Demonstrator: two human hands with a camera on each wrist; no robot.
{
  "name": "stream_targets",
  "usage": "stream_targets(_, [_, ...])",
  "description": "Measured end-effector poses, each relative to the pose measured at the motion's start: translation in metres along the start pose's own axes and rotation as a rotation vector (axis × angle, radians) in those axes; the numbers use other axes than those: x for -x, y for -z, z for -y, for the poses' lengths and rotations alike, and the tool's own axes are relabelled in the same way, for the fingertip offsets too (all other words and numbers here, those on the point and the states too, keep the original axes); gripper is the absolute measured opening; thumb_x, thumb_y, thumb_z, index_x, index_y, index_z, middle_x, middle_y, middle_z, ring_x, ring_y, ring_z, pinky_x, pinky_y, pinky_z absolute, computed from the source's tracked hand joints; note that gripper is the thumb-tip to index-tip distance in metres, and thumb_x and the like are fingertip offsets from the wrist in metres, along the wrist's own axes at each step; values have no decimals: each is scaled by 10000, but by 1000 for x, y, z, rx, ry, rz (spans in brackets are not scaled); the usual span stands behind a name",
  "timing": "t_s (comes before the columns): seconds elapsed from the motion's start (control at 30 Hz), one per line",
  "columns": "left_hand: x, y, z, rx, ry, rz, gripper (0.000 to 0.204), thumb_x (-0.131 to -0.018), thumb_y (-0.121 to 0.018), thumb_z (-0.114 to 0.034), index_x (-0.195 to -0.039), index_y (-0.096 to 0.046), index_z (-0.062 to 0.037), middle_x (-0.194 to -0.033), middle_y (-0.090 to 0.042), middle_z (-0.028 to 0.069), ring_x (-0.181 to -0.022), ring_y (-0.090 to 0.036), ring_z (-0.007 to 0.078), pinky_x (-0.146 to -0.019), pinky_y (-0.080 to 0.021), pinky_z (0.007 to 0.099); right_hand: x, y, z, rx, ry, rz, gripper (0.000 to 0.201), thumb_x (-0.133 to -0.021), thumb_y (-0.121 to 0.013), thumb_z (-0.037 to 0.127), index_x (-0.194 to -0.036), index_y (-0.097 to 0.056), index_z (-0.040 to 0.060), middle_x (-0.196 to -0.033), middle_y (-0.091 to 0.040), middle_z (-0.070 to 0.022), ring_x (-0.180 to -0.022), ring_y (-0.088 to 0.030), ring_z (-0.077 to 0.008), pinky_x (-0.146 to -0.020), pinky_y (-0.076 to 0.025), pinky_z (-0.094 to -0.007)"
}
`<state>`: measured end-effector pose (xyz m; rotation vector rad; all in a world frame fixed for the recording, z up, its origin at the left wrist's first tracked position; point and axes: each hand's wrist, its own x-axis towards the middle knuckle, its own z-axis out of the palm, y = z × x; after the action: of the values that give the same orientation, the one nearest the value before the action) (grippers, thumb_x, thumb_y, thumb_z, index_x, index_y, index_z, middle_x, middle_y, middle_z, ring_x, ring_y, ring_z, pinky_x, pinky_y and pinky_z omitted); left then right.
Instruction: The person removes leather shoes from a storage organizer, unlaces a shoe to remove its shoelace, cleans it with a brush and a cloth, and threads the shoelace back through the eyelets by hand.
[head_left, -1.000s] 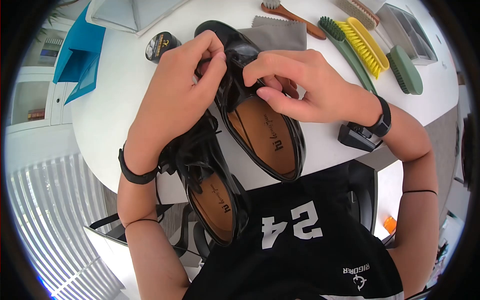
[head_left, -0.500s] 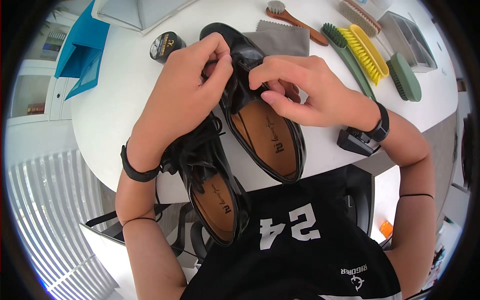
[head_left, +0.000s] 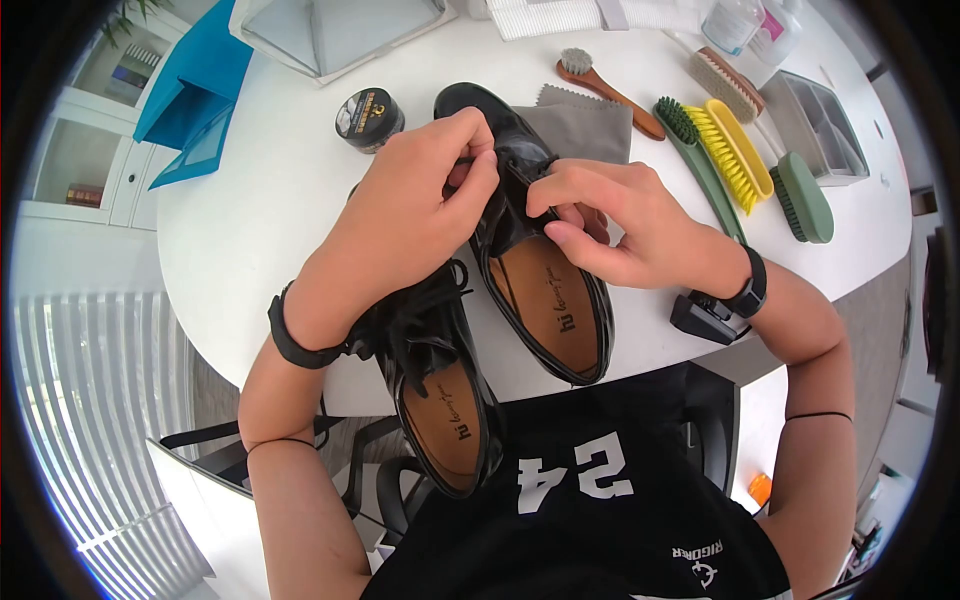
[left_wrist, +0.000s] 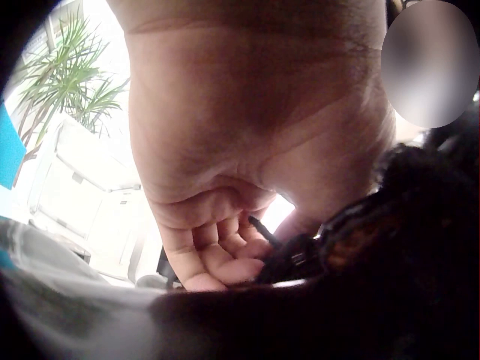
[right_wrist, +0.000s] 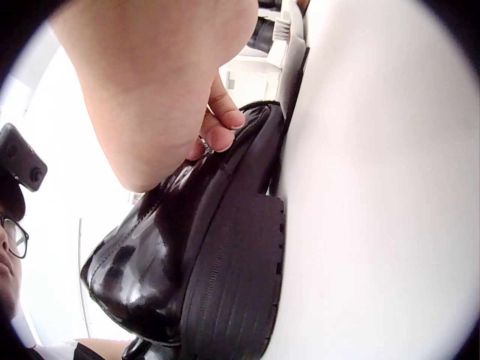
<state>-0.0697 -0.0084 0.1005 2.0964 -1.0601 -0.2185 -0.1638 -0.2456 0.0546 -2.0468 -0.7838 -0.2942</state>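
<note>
A black patent leather shoe (head_left: pixel 555 310) with a tan insole stands on the white table, toe pointing away. My left hand (head_left: pixel 415 205) pinches a black shoelace (left_wrist: pixel 262 229) at its lacing; the lace's tip pokes out among the fingers in the left wrist view. On the other side of the opening, my right hand (head_left: pixel 635 220) has its fingers curled over the lacing flap, with fingertips (right_wrist: pixel 220 139) against the shoe's outer side in the right wrist view. The matching shoe (head_left: pixel 450 430), its laces loosely heaped, lies nearer the body under my left wrist, heel past the table edge.
A round black tin (head_left: pixel 370 118) and a grey cloth (head_left: pixel 585 130) lie beyond the shoes. To the right are a wooden-handled brush (head_left: pixel 610 90), a long green brush (head_left: pixel 705 175), a yellow brush (head_left: pixel 735 150), a green brush (head_left: pixel 805 200) and a clear box (head_left: pixel 810 125).
The head view has tilted, so the whole scene sits lower and a bit to the right. Both hands stay at the shoe's lacing with nearly the same hold.
</note>
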Motion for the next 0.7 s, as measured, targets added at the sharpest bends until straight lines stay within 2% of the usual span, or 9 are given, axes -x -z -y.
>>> stream_targets(0.43, [0, 0, 1, -8, -33, -6, 139, -1066, -601, -91, -1006, -536, 16, -753, -536, 93, -695, -481, 170, -625, -418, 341, 0, 1, 1, -9, 6, 9, 265, -955, -727, -6, -1207, -684, 62, -924, -685, -68, -651, -586, -202, -619, -514, -341])
stream_targets(0.7, [0, 1, 0, 3, -37, -9, 137, -1063, -602, -94, -1013, -536, 16, -759, -541, 96, -696, -484, 169, -623, -420, 341, -1, 1, 2, -11, 25, 4, 260, -960, -718, -12, -1207, -680, 58, -924, -679, -71, -654, -590, -203, -621, -514, -338])
